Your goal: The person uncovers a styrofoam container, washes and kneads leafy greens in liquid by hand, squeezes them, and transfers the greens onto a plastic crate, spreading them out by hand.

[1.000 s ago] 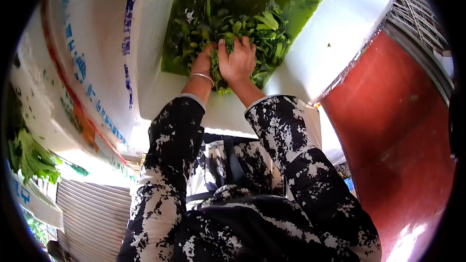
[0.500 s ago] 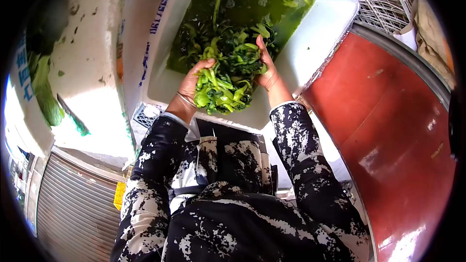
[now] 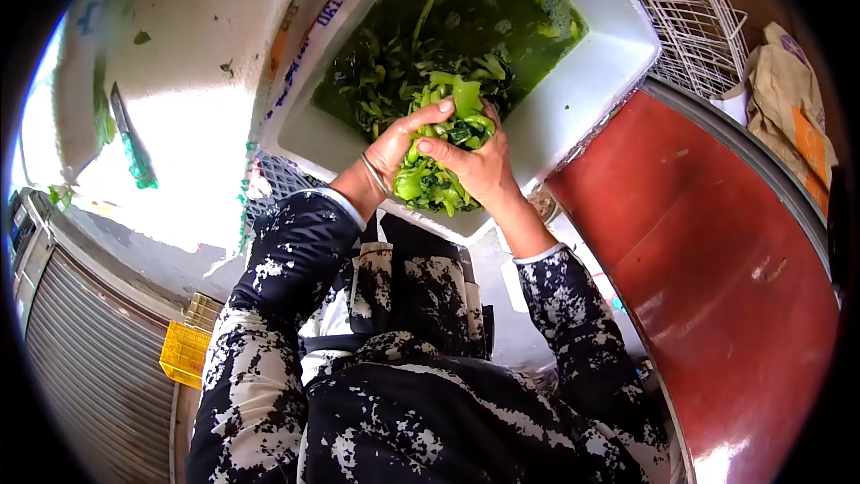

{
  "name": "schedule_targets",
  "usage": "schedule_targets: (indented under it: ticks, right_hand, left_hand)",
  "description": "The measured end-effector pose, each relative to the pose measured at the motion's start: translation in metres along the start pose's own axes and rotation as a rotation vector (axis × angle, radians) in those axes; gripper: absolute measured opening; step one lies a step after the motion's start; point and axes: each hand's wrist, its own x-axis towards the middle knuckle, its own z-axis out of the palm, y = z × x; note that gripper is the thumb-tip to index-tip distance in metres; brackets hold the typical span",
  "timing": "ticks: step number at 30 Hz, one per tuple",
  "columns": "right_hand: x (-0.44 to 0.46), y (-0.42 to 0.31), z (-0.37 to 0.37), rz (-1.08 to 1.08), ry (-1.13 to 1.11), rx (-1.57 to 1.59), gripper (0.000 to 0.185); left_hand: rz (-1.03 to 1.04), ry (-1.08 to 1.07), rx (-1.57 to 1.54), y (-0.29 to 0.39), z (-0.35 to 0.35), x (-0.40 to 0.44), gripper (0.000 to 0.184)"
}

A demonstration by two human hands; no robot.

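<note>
Between my two hands a bunch of wet leafy greens (image 3: 434, 181) is squeezed, bright green stems mixed with dark leaves. My left hand (image 3: 399, 145) wraps it from the left and wears a bangle at the wrist. My right hand (image 3: 484, 166) closes over it from the right, thumb across the front. The bunch is above the near end of a white foam box (image 3: 609, 54). Inside the box, murky green water (image 3: 457, 4) holds more loose greens (image 3: 372, 94), part of them behind my hands.
On the left, a knife with a green handle (image 3: 134, 148) lies on a white foam surface (image 3: 193, 90). A yellow crate (image 3: 186, 354) stands below it. To the right are a red surface (image 3: 699, 251), a white wire basket (image 3: 685, 18) and a brown bag (image 3: 784, 94).
My hands have drawn together around the greens, pressing the bunch into a tighter clump. The view has shifted slightly, bringing the knife and yellow crate further into sight.
</note>
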Motion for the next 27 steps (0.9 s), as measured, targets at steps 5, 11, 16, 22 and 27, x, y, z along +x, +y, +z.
schedule_targets:
  ticks: [5, 11, 16, 22, 27]
  right_hand:
    - [-0.011, -0.01, 0.012, -0.016, 0.318, -0.1, 0.021]
    - [-0.018, -0.011, 0.02, -0.023, 0.423, -0.095, 0.024]
    - [-0.023, -0.006, 0.017, -0.135, 0.436, -0.175, 0.032]
    - [-0.023, -0.009, 0.015, -0.123, 0.451, -0.143, 0.027]
    - [-0.011, -0.007, 0.007, -0.004, 0.303, -0.105, 0.035]
  left_hand:
    - [0.006, -0.138, -0.019, -0.016, -0.042, 0.013, 0.026]
    - [0.038, -0.19, -0.111, -0.021, -0.041, 0.011, 0.033]
    - [0.022, -0.14, -0.113, -0.019, -0.033, 0.006, 0.035]
    - [0.003, -0.011, 0.015, -0.013, -0.029, 0.009, 0.029]
    - [0.015, 0.027, -0.02, -0.004, -0.019, 0.02, 0.023]
